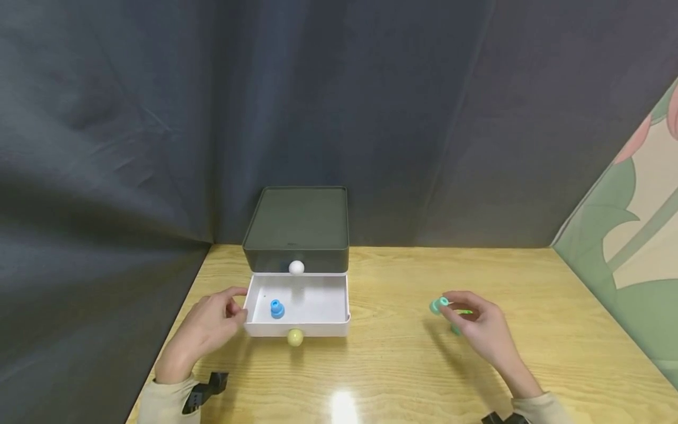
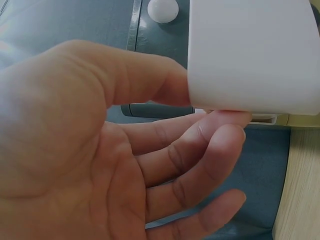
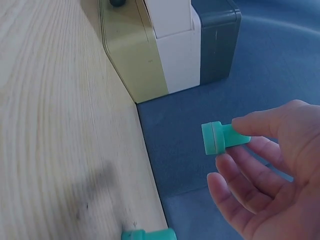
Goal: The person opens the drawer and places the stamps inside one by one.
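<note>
At the left rim of the pulled-out white drawer is my left hand, thumb and index finger holding its near left corner. In the left wrist view the thumb tip goes behind the drawer front, and other fingers fan out beside it. Inside the drawer stands a blue stepped peg. To the right, above the table, my right hand pinches a teal stepped peg between thumb and fingers. A second teal peg lies on the table below, mostly hidden by the hand in the head view.
The drawer belongs to a small cabinet with a dark top, a white knob above and a yellow-green knob on the open drawer. A bright green sliver shows between my right fingers. A dark curtain hangs behind.
</note>
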The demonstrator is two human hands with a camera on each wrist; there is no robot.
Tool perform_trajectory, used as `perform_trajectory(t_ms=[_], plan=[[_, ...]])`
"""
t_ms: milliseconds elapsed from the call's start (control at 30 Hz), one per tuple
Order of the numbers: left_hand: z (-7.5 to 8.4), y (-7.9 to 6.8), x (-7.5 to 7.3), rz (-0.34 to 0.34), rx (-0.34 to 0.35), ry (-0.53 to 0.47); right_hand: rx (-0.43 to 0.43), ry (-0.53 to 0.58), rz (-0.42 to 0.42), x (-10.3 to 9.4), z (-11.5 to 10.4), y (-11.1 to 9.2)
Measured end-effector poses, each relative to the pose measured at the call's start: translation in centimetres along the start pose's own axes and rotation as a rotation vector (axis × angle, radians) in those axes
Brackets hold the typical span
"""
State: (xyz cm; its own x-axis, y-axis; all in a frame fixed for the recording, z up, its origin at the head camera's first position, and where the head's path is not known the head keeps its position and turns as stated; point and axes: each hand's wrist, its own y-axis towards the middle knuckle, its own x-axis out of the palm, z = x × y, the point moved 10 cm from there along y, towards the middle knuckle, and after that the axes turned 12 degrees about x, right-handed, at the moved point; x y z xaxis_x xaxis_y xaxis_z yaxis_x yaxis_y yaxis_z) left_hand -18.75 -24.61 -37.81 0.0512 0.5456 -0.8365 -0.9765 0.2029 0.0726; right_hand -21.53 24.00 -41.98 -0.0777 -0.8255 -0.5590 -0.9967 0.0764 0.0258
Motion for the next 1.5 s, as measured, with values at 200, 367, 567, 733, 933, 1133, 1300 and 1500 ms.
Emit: perform_trajectory(t_ms=[200,367,567,733,933,1133,1300,1500], plan=[[-0.1,-0.1,0.0,0.004,-0.002,0.0,-0.009,-0.02,-0.003,0.6,-1.1,-0.2],[0.0,0.0,-0.2,0.021,0.011,0.007,-0.005,-0.025,-0.013,1.2,-2.0,-0.2],[-0.1,0.0,-0.1,0.016,0.003,-0.005,-0.043,0.011,-0.044,2.6,-3.6,-0.3],[-0.2,-0.1,0.0,0.014,-0.001,-0.008,-0.102,0.04,-0.071,3.9,-5.2,-0.4],[-0.2,-0.1,0.1,0.01,-0.003,-0.014,-0.109,0.029,-0.087,5.0,-6.4,-0.3],[-0.2,-0.1,0.0,0.013,-0.004,-0.015,-0.134,0.024,-0.086,5.7,-7.6,-0.3],[-0.2,-0.1,0.0,0.01,-0.004,-0.011,-0.163,0.033,-0.095,6.5,-8.6,-0.3],[-0.2,0.0,0.0,0.006,-0.013,-0.012,-0.183,0.061,-0.127,7.4,-10.1,-0.4]])
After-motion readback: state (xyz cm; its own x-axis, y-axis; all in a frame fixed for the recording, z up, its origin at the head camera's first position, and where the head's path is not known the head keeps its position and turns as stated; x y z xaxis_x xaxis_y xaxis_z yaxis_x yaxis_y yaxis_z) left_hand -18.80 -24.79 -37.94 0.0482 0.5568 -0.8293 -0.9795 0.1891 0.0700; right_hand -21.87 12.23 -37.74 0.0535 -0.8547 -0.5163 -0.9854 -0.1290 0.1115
